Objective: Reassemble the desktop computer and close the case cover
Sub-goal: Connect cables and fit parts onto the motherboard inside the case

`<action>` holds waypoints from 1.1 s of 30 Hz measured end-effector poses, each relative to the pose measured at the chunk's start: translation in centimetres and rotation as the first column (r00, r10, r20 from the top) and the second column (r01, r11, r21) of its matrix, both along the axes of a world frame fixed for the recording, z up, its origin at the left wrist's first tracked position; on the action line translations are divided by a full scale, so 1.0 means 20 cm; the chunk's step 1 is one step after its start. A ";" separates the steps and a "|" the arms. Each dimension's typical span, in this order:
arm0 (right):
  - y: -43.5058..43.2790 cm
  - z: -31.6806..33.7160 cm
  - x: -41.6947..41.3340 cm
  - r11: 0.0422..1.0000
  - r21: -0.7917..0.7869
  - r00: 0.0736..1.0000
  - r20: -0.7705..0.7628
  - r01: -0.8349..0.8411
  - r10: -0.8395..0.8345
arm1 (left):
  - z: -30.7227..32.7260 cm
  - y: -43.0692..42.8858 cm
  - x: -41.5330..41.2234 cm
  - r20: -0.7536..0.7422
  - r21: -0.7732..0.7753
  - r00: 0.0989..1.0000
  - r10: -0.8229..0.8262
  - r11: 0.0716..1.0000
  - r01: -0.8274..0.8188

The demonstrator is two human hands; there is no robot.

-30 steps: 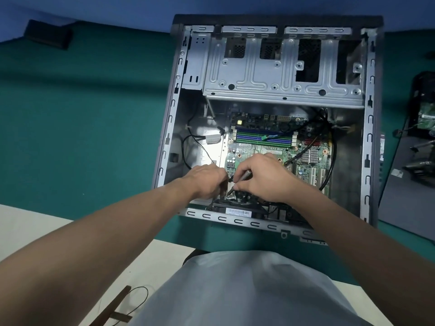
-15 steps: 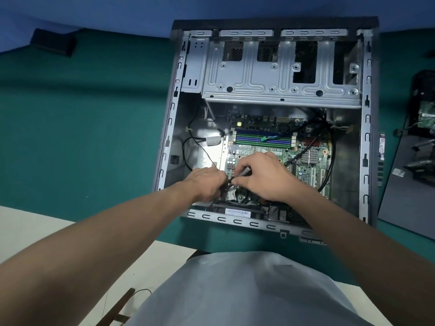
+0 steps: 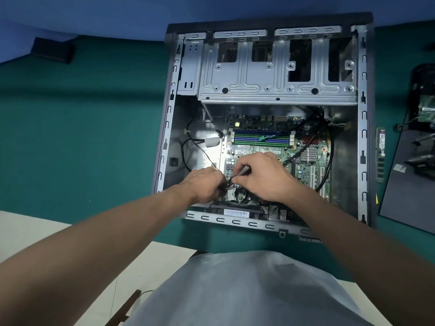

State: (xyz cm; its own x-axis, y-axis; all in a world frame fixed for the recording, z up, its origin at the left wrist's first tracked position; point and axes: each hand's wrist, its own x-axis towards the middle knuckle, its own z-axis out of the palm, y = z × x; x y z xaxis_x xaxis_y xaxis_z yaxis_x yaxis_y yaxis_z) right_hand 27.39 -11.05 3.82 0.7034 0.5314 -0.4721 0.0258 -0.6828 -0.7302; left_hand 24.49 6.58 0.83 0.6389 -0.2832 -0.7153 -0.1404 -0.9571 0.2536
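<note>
An open desktop case (image 3: 167, 128) lies flat on a green mat, its green motherboard (image 3: 306, 170) exposed. Inside the case, near its front edge, my right hand (image 3: 266, 177) grips a grey screwdriver (image 3: 243, 171) whose tip points down-left at the board. My left hand (image 3: 204, 184) is curled beside the tip, fingers pinching something small and dark there that I cannot make out. A black fan (image 3: 235, 208) with a barcode label sits just below both hands. A silver drive cage (image 3: 270, 88) spans the far half of the case.
Black cables (image 3: 329, 161) loop across the board's right side and thin wires (image 3: 188, 147) run at the left. A dark panel (image 3: 404, 184), a RAM stick (image 3: 380, 156) and loose parts lie to the right. A black box (image 3: 53, 49) sits far left.
Both hands stay at the same spot by the fan. The screwdriver has tilted slightly and the view has shifted a little.
</note>
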 end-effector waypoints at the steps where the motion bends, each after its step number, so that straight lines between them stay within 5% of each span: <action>1: 0.00 0.00 0.00 1.000 -0.002 1.000 -0.003 -0.011 0.011 | 0.01 0.00 0.00 0.008 -0.016 1.000 0.004 1.000 -0.004; 16: 0.10 -0.04 -0.02 0.939 -0.103 0.936 0.098 -0.328 0.338 | -0.02 -0.02 0.00 0.018 0.019 1.000 -0.011 1.000 0.011; 33: 0.14 -0.02 -0.02 0.877 -0.151 0.874 0.108 -0.456 0.473 | -0.01 -0.02 0.00 0.054 0.025 0.998 -0.022 0.999 0.021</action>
